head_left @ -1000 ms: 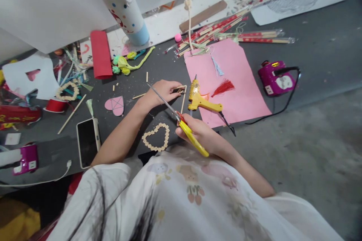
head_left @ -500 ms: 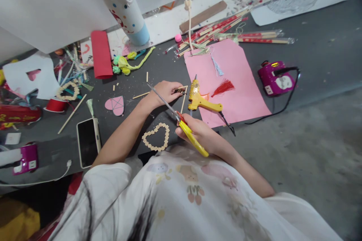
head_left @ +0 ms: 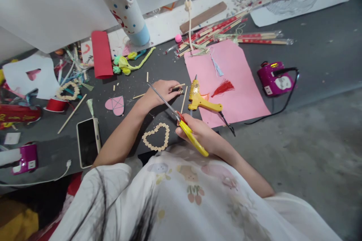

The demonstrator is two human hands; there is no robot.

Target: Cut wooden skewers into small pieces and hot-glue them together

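My left hand (head_left: 162,92) is over the dark table, its fingers closed on a short wooden stick (head_left: 179,86) that sticks out to the right. My right hand (head_left: 198,130) grips scissors with yellow handles (head_left: 192,139). Their long metal blades point up and left, crossing in front of my left hand and wrist. Another thin stick (head_left: 184,99) lies on the table between my left hand and the yellow hot glue gun (head_left: 202,101). Close to my body lies a heart outline made of small wooden pieces (head_left: 144,138).
A pink sheet (head_left: 240,83) with a red tassel (head_left: 224,87) lies at right, beside a purple power socket block (head_left: 275,79) with a cord. To the left are a phone (head_left: 88,143), a pink heart (head_left: 115,106) and craft scraps. A bottle (head_left: 130,19) stands behind.
The stick in my left hand has moved slightly up and left, away from the top of the stick lying on the table. My right hand and the scissors have stayed in place.
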